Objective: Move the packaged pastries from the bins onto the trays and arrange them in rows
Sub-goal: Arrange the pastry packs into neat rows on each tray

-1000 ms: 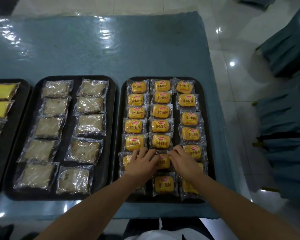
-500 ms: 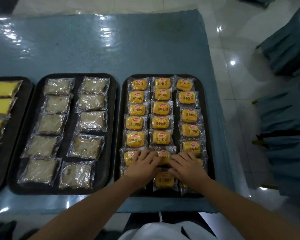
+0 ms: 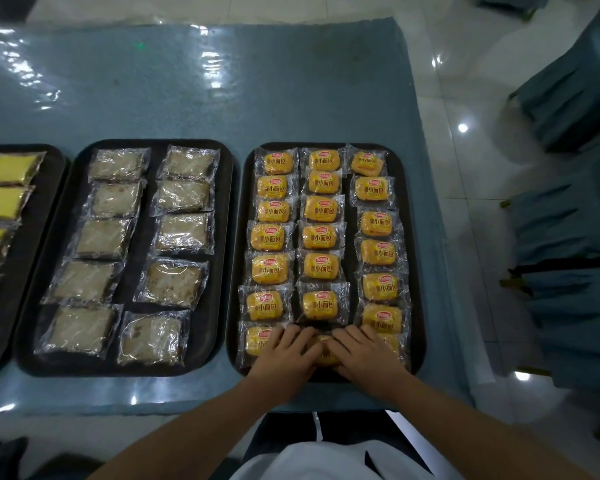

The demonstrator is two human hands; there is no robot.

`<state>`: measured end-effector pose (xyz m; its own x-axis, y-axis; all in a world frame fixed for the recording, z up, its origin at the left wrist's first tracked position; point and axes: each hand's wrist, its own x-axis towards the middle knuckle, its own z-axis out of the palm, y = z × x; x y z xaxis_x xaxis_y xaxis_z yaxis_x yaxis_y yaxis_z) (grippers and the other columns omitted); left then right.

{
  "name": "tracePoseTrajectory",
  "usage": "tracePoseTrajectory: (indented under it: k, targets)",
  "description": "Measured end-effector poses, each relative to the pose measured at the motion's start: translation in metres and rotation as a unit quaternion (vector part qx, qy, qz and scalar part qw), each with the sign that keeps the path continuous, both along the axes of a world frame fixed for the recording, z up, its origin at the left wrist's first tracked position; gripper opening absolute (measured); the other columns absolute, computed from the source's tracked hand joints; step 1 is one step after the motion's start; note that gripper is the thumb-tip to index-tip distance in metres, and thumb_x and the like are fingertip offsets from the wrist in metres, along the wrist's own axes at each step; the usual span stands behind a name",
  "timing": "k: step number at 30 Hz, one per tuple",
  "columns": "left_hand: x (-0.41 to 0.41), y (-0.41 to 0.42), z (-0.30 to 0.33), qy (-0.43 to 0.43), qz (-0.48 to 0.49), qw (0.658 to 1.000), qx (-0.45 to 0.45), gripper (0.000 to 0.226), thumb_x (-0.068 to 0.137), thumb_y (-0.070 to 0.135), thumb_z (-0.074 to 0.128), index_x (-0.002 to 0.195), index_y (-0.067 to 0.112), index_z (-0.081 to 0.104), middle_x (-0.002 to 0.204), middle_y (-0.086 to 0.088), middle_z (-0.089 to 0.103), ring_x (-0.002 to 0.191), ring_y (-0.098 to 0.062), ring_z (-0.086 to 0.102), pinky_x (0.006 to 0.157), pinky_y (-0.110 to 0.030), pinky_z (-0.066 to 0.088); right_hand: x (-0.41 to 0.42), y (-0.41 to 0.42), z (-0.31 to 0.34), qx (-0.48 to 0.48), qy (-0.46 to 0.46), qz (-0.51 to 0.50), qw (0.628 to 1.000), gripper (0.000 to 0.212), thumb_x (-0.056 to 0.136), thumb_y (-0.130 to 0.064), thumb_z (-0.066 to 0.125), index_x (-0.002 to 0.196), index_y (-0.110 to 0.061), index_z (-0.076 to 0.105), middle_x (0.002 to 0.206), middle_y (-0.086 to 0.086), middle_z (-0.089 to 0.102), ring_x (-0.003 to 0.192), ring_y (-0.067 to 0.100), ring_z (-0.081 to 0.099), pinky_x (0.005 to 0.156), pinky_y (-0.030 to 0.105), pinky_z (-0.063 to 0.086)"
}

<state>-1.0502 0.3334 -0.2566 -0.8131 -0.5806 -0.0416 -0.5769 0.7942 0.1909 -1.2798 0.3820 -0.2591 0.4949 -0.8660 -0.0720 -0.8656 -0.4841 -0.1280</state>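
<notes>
Right tray (image 3: 417,237): three rows of yellow pastry packets (image 3: 321,266) nearly complete. Left hand (image 3: 284,355) and right hand (image 3: 364,353), fingers flat, pressing last middle-row packet (image 3: 323,351) at near edge; grasp indeterminable. Left of it, brown-pastry tray (image 3: 222,237) filled in two rows; no bins visible.

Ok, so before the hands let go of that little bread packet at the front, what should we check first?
1. Both hands on the packet: ok. The left hand and right hand rest on the front middle bread packet.
2. Packet straight in its column: cannot tell, the hands cover most of it.
3. Middle column ahead tidy: ok. The packet just behind sits in line.
4. Right column straight: not ok. Its top packet is tilted and there is a gap below the second one.
5. Packets inside the right tray: ok, none hang over the rim.
6. Brown cake tray rows: ok, two columns of five.
</notes>
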Motion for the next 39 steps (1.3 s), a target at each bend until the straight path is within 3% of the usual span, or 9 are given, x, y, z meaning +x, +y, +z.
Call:
tracePoseTrajectory:
  k: [4,8,14,19,23,31,36,39]
  targets:
    - [0.0,-0.001,0.002,-0.007,0.016,1.0,-0.005,0.045,0.085,0.037,0.066,0.127,0.023,0.058,0.133,-0.006,0.057,0.116,-0.031,0.054,0.101,-0.047,0.036,0.005,-0.001,-0.004,-0.033,0.005,-0.012,0.999,0.041,0.089,-0.036,0.064,0.125,-0.019,0.056,0.124,0.003,0.057,0.106,0.022,0.054,0.083,0.036,0.04]
    - [-0.003,-0.004,0.007,-0.053,0.04,0.997,0.038,0.058,0.081,0.041,0.075,0.133,0.026,0.052,0.136,-0.003,0.054,0.117,-0.03,0.051,0.1,-0.049,0.042,0.004,0.002,-0.002,-0.045,-0.002,-0.04,0.998,0.046,0.088,-0.041,0.066,0.127,-0.019,0.057,0.123,0.002,0.059,0.107,0.022,0.055,0.084,0.037,0.042]
    - [0.001,-0.011,0.008,-0.044,0.021,0.998,0.03,0.041,0.092,0.046,0.05,0.126,0.026,0.06,0.133,0.002,0.06,0.114,-0.027,0.05,0.095,-0.047,0.039,0.0,0.003,0.001,-0.014,-0.007,-0.05,0.999,0.053,0.09,-0.052,0.061,0.134,-0.023,0.056,0.128,0.0,0.06,0.109,0.023,0.056,0.086,0.04,0.048]
    - [-0.01,-0.041,0.029,-0.03,0.014,0.999,0.042,0.039,0.094,0.051,0.051,0.126,0.029,0.057,0.133,0.004,0.056,0.118,-0.024,0.045,0.1,-0.047,0.042,-0.024,-0.019,0.018,-0.017,-0.047,-0.086,0.995,0.041,0.099,-0.052,0.045,0.126,-0.023,0.06,0.125,-0.001,0.061,0.114,0.021,0.056,0.094,0.042,0.049]
    - [-0.043,-0.087,0.047,-0.068,0.011,0.995,0.069,0.041,0.102,0.048,0.03,0.127,0.027,0.056,0.128,0.006,0.057,0.125,-0.02,0.042,0.11,-0.044,0.033,-0.073,-0.06,0.025,-0.041,-0.044,-0.083,0.995,0.038,0.101,-0.043,0.042,0.117,-0.018,0.065,0.116,0.001,0.064,0.107,0.022,0.058,0.094,0.04,0.047]
    - [-0.133,-0.195,0.053,-0.055,0.024,0.994,0.087,0.032,0.106,0.035,0.037,0.122,0.019,0.059,0.122,-0.001,0.06,0.119,-0.022,0.049,0.105,-0.04,0.032,-0.152,-0.175,0.034,-0.065,-0.047,-0.128,0.988,0.034,0.1,-0.038,0.043,0.104,-0.016,0.069,0.1,0.002,0.065,0.089,0.024,0.058,0.077,0.039,0.044]
    - [-0.186,-0.269,0.056,-0.088,0.057,0.991,0.078,0.032,0.106,0.039,0.036,0.107,0.022,0.063,0.106,0.002,0.065,0.106,-0.021,0.057,0.1,-0.041,0.037,-0.187,-0.253,0.038,-0.015,-0.034,-0.179,0.983,0.043,0.098,-0.041,0.035,0.102,-0.015,0.068,0.099,0.003,0.065,0.094,0.027,0.058,0.081,0.042,0.046]
    - [-0.21,-0.306,0.051,-0.099,0.075,0.989,0.076,0.031,0.106,0.038,0.037,0.107,0.023,0.064,0.107,0.001,0.066,0.11,-0.022,0.056,0.103,-0.042,0.035,-0.2,-0.294,0.038,0.0,-0.023,-0.187,0.982,0.036,0.1,-0.038,0.042,0.112,-0.016,0.068,0.106,0.004,0.066,0.101,0.028,0.058,0.085,0.042,0.045]
